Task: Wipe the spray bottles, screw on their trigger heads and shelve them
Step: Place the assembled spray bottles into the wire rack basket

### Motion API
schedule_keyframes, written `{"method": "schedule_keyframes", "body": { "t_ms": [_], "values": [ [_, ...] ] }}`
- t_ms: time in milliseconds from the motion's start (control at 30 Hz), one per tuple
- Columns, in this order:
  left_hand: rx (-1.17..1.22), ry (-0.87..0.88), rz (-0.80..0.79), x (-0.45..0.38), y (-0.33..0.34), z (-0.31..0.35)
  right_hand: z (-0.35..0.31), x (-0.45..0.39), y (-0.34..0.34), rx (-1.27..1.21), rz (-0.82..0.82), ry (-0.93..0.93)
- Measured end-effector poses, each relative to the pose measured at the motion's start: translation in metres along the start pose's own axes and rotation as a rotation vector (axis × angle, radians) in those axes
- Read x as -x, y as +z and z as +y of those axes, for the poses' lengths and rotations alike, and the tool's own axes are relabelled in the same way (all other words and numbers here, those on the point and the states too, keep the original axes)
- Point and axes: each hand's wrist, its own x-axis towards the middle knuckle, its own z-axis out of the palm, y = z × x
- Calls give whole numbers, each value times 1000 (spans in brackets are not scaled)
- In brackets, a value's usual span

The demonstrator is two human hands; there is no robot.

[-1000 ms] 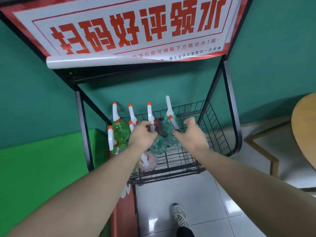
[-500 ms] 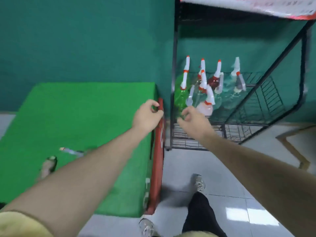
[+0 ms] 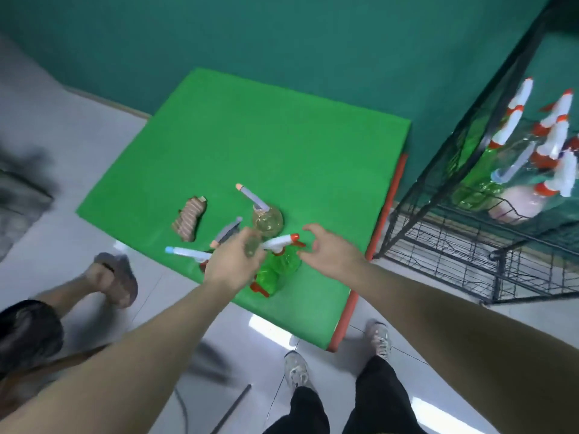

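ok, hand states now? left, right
Left hand: blurred, over the bottles on the table; grip cannot be told.
Right hand: open, fingers spread, holding nothing, above the green bottle.

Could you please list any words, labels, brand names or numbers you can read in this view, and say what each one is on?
None can be read.
The spray bottles and loose trigger heads on the green mat show no legible labels; motion blur smears them.
The bottles in the wire rack also show no readable print.
The striped cloth carries only a pattern, no text.
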Motion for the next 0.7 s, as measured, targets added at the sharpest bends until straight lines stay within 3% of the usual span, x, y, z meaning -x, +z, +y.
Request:
{"method": "schedule_keyframes", "body": {
  "t_ms": [267,500,700],
  "values": [
    [-208,172,-302,10,12,-57,-28,-27,39,51,-38,-83],
    [-136,241,-190,-4,17,-53,-21,-22,21,96,75,-19],
    [-101,295,-179,-23,6,7,6,5,-28,31,161,5]
  ]
}}
